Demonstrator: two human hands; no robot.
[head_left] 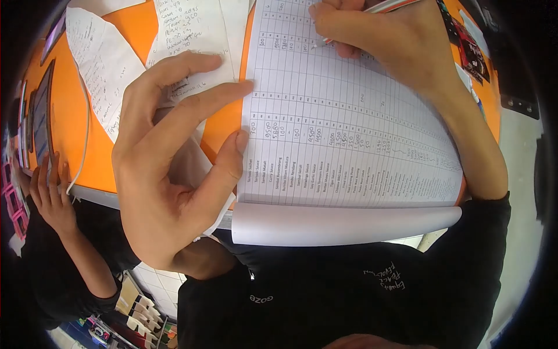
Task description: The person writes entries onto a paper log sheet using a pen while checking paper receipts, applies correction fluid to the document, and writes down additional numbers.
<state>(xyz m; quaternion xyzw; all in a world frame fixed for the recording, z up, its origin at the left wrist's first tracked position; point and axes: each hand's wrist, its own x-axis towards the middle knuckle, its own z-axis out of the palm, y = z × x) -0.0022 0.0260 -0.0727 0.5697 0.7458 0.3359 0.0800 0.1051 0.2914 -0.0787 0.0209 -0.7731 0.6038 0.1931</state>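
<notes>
A printed table sheet with handwritten numbers lies on the orange table, its near edge curled up in a roll. My right hand is closed round a pen, whose tip rests at the sheet's upper part. At the sheet's left edge is my left hand, its fingers curved and apart with nothing between them. The index fingertip and thumb are at that edge, while the middle finger reaches over a handwritten paper slip.
Another handwritten slip lies further left, beside a thin cable. A co-worker's hand is at the table's left edge, near a dark-screened device. Dark red packets lie at the upper right.
</notes>
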